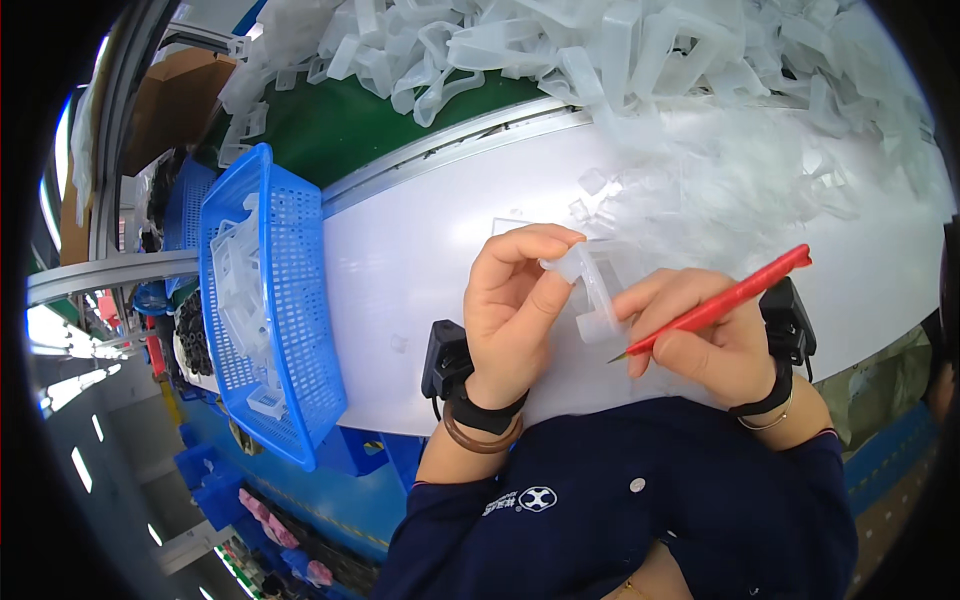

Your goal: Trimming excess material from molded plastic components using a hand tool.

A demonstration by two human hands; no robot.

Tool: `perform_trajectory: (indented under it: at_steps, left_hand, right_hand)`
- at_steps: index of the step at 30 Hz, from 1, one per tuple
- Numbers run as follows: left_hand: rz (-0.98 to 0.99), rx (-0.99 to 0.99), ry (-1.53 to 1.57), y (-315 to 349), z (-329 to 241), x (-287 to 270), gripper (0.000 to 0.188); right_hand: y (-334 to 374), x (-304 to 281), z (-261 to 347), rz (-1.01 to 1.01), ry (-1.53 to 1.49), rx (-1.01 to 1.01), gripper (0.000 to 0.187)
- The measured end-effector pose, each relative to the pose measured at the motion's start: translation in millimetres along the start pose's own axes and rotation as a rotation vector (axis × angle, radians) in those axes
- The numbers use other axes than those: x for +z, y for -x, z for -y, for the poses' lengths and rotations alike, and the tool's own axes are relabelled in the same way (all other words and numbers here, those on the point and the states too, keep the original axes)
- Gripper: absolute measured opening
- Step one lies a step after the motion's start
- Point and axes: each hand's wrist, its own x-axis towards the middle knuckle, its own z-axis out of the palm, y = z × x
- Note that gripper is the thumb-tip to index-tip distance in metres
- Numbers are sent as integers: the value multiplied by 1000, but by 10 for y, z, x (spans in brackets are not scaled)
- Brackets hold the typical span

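Between thumb and forefinger, my left hand [515, 305] pinches one end of a translucent white plastic part [597, 290]. The part has a bent, frame-like shape and is held over the white table [390, 280]. My right hand [705, 330] is closed around a red-handled craft knife [735, 300], its thin pointed blade aimed to the lower left. The blade tip is close below the part's lower end; whether they touch I cannot tell. Fingertips of my right hand are right beside the part's edge.
A blue perforated basket [300, 300] of similar parts stands at the left. Many translucent parts [500, 45] are heaped at the back, some over a green surface [370, 125]. Thin clear scraps [690, 190] lie behind my hands. A metal rail [450, 150] crosses behind the table.
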Motion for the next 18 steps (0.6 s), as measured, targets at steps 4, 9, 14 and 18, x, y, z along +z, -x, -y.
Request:
perform_trajectory:
  at_steps: [4,9,14,18]
  left_hand:
    - [-9,191,-298,13,-13,-6,18]
    - [-4,244,-345,32,-33,-7,20]
    - [13,267,-357,20,-26,-2,23]
    - [-103,274,-466,123,-57,67,23]
  right_hand:
    - [-45,-109,-14,-62,-171,-54,11]
    - [-72,-133,-79,-62,-280,-42,15]
    - [-75,-133,-63,-16,-260,-54,16]
    - [-74,-135,-38,-86,-209,-24,14]
